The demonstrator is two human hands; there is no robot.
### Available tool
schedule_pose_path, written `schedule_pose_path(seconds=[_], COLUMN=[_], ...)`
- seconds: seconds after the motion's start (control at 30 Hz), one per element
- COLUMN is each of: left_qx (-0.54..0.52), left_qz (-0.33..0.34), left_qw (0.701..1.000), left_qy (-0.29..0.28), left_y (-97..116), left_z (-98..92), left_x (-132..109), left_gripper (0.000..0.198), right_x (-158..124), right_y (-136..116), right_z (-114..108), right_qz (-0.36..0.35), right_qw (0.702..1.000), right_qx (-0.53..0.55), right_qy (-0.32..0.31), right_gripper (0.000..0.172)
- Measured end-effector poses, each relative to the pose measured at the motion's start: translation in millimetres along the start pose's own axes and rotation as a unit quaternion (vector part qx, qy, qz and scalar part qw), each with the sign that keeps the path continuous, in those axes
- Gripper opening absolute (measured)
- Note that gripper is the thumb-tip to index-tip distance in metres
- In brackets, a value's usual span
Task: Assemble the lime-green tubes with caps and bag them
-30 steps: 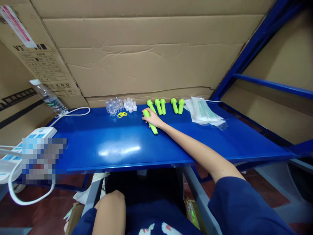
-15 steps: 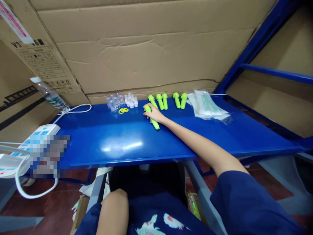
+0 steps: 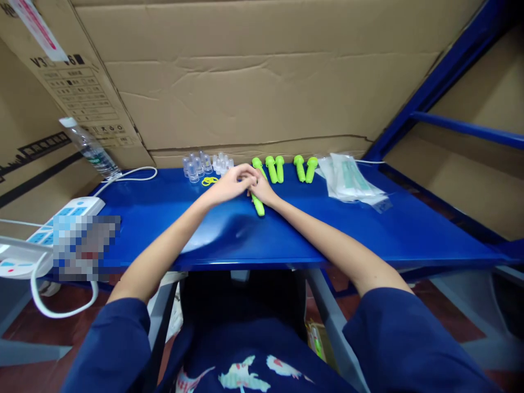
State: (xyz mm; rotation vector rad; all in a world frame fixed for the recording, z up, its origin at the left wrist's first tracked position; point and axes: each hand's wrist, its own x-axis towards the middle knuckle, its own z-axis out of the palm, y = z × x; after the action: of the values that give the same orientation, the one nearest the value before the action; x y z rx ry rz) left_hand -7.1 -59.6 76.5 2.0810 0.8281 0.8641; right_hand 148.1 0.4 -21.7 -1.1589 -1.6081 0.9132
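Observation:
A lime-green handle-shaped plastic piece (image 3: 257,206) is gripped in my right hand (image 3: 264,191), its lower end slanting out below the fingers. My left hand (image 3: 233,183) meets the right at the upper end of this piece, its fingers curled over the top. The two hands hide that end. Behind them lie more green handle-shaped pieces with round heads (image 3: 271,169), and two others (image 3: 305,169) sit a little to the right. Left of my hands are yellow rings (image 3: 209,180), clear plastic cups (image 3: 193,172) and smaller translucent caps (image 3: 221,162), partly covered by the left hand.
Plastic bags (image 3: 352,183) lie on the right of the blue table (image 3: 347,229). A water bottle (image 3: 92,150) leans at the back left, near a white power strip (image 3: 77,210) with cables. Cardboard (image 3: 262,82) walls the back; a blue frame (image 3: 409,109) stands at right.
My left arm has come up from below the table edge, and the left hand now meets the right at the green piece's upper end. The right hand keeps its hold. The view has shifted slightly.

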Motion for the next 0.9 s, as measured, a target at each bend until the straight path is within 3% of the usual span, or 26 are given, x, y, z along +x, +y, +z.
schedule_pose_path(seconds=[0.07, 0.13, 0.23, 0.37, 0.5, 0.67, 0.77, 0.9], left_qx=[0.063, 0.080, -0.035, -0.295, -0.386, -0.367, -0.302, -0.203], left_qz=[-0.031, -0.058, -0.077, -0.142, -0.179, -0.165, -0.135, -0.097], left_qw=[0.995, 0.988, 0.986, 0.937, 0.901, 0.911, 0.940, 0.969], left_qy=[0.069, 0.115, 0.145, 0.121, 0.089, 0.084, 0.085, 0.097], left_y=[-37.1, -63.8, -88.1, -105.1, -112.1, -113.4, -115.8, -121.1], left_z=[-7.4, -7.1, 0.1, 0.3, -11.3, -14.7, -12.5, -11.9], left_x=[28.8, 40.2, 40.8, 33.4, 27.5, 26.6, 26.5, 25.7], left_gripper=[0.028, 0.031, 0.032, 0.040, 0.042, 0.037, 0.025, 0.027], right_x=[1.1, 1.8, 2.2, 1.9, -0.4, -5.3, -8.5, -10.9], right_y=[2.8, 5.0, 7.4, 8.5, 6.1, -0.6, -6.6, -13.1], right_z=[2.0, 2.9, 2.5, 1.9, 3.8, 5.3, 4.2, 3.0], right_qz=[-0.005, -0.018, -0.036, -0.043, -0.039, -0.023, -0.024, -0.005], right_qw=[0.999, 0.998, 0.997, 0.997, 0.995, 0.995, 0.995, 0.992], right_qx=[0.035, 0.056, 0.061, 0.064, 0.086, 0.091, 0.094, 0.115], right_qy=[0.008, 0.010, 0.005, -0.003, -0.028, -0.018, -0.037, -0.056], right_gripper=[0.054, 0.059, 0.059, 0.059, 0.059, 0.056, 0.053, 0.055])
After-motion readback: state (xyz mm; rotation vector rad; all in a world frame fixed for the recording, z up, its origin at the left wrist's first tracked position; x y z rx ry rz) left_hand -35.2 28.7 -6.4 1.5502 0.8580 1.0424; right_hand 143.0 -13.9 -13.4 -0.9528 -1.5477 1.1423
